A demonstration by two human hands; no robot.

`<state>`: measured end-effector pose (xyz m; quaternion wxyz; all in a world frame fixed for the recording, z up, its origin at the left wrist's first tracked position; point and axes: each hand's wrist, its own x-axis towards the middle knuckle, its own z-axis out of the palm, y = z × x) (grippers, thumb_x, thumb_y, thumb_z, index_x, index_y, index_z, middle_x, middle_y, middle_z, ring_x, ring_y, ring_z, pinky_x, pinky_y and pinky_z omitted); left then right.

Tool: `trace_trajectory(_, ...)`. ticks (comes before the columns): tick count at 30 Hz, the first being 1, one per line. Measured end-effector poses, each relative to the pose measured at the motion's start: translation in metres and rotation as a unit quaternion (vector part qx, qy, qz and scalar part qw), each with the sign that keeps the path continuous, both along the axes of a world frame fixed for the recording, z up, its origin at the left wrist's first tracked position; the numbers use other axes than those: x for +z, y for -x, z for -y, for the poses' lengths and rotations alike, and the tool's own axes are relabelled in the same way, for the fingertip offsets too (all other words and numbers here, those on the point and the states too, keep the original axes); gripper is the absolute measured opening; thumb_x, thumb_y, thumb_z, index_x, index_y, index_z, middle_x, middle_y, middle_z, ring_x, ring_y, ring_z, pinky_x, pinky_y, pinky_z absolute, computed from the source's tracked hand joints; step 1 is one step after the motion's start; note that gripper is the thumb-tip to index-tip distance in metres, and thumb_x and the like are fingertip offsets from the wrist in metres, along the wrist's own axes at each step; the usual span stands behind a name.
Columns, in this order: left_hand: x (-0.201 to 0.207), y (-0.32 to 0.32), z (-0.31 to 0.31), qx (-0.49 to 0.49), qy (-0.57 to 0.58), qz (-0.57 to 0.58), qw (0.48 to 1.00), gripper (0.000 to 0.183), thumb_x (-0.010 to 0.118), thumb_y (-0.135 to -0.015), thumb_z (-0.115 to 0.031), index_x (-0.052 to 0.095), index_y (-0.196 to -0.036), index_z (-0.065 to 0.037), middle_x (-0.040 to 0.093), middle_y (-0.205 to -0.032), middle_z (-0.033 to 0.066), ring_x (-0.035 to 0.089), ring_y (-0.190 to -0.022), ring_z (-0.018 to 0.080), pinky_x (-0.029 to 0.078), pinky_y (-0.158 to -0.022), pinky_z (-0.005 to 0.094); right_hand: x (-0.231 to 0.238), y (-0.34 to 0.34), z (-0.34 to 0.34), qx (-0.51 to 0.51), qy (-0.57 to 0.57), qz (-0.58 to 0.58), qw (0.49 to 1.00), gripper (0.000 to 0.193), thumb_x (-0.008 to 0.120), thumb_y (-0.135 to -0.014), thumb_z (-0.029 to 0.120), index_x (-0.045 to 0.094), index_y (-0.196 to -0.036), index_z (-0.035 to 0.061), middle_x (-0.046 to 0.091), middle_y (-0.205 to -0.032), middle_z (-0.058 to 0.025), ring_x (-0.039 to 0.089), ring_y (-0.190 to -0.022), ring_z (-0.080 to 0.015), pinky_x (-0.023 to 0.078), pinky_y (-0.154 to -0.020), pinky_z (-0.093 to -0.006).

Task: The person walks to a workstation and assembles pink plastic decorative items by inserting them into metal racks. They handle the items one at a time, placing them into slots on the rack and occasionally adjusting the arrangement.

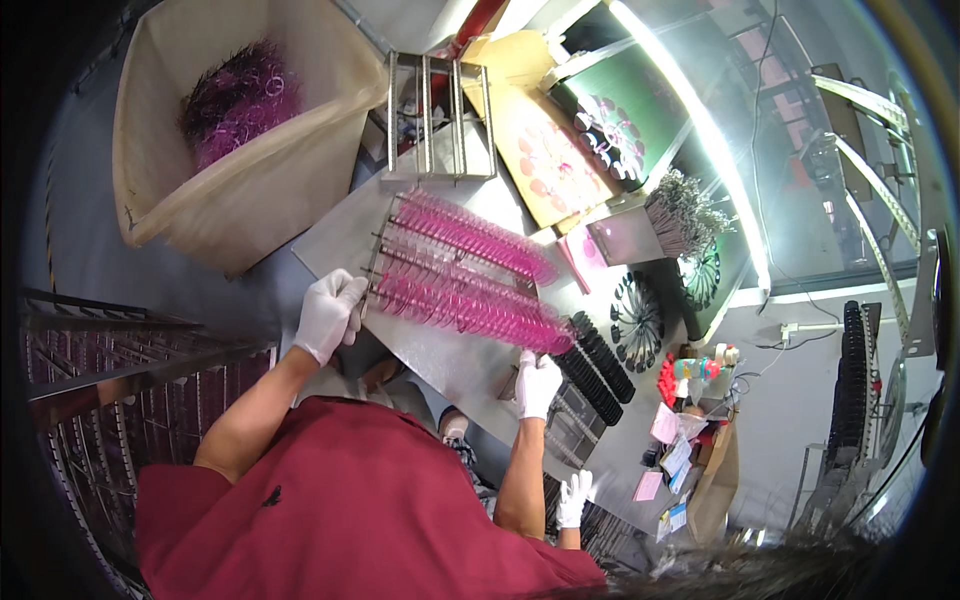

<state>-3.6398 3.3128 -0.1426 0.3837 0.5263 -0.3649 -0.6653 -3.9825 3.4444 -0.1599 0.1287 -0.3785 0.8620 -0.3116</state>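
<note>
A metal rack (pixel 440 262) lined with close rows of see-through pink, curved plastic pieces is held between my two hands over the grey metal table (pixel 410 358). My left hand (pixel 333 315), in a white glove, is closed on the rack's left end, where thin rods stick out. At its near right corner my right hand (pixel 538 386), gloved in white too, has its fingers closed on the edge. Just right of that hand, rows of black pieces (pixel 594 372) lie on the table. The fingertips of both hands are partly hidden.
A large cream bin (pixel 300 150) with purple shreds (pixel 245 100) stands far left. Beyond the rack sit an empty metal frame (pixel 438 115) and a cardboard box (pixel 555 165). Dark racks (pixel 150 390) rise at near left. Another person's gloved hand (pixel 574 500) shows at lower right.
</note>
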Motion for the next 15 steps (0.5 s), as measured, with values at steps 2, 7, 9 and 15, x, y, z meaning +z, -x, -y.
trace_trajectory(2, -0.010, 0.003, 0.000, 0.058, -0.044, -0.043, 0.996, 0.017, 0.075, -0.102, -0.021, 0.066, -0.096, -0.008, 0.062, -0.069, 0.0007, 0.053, -0.048, 0.0087, 0.035, -0.041, 0.0254, -0.001, -0.005, -0.004, -0.014, -0.014, -0.002, 1.000, 0.028, 0.066, -0.099, 0.023, 0.073, -0.091, -0.0037, 0.071, -0.079, -0.0277, 0.070, -0.070, -0.0389, 0.054, -0.072, -0.0480)
trace_trajectory(7, -0.140, -0.036, 0.007, 0.132, 0.132, 0.041, 0.982, 0.013, 0.073, -0.097, -0.001, 0.071, -0.110, -0.004, 0.065, -0.085, 0.0018, 0.055, -0.063, 0.0091, 0.040, -0.051, 0.0243, -0.060, -0.042, -0.030, 0.048, -0.153, -0.038, 0.986, 0.035, 0.068, -0.098, 0.040, 0.079, -0.098, 0.0063, 0.074, -0.095, -0.0259, 0.072, -0.092, -0.0470, 0.057, -0.079, -0.0520)
trace_trajectory(9, -0.159, -0.044, 0.013, 0.135, 0.136, 0.072, 0.979, 0.012, 0.074, -0.097, -0.003, 0.073, -0.109, -0.003, 0.065, -0.083, 0.0026, 0.055, -0.063, 0.0100, 0.041, -0.052, 0.0257, -0.077, -0.053, -0.039, 0.102, -0.167, -0.049, 0.979, 0.037, 0.066, -0.098, 0.043, 0.080, -0.104, 0.0100, 0.076, -0.095, -0.0231, 0.073, -0.096, -0.0457, 0.059, -0.083, -0.0513)
trace_trajectory(15, -0.157, -0.046, 0.014, 0.166, -0.065, -0.085, 0.980, 0.022, 0.078, -0.099, -0.014, 0.075, -0.116, -0.002, 0.072, -0.089, 0.0008, 0.057, -0.066, 0.0080, 0.044, -0.060, 0.0248, -0.086, -0.034, -0.060, 0.123, -0.117, 0.130, 0.977, 0.039, 0.063, -0.102, 0.033, 0.070, -0.135, 0.0126, 0.075, -0.109, -0.0259, 0.073, -0.100, -0.0437, 0.059, -0.088, -0.0492)
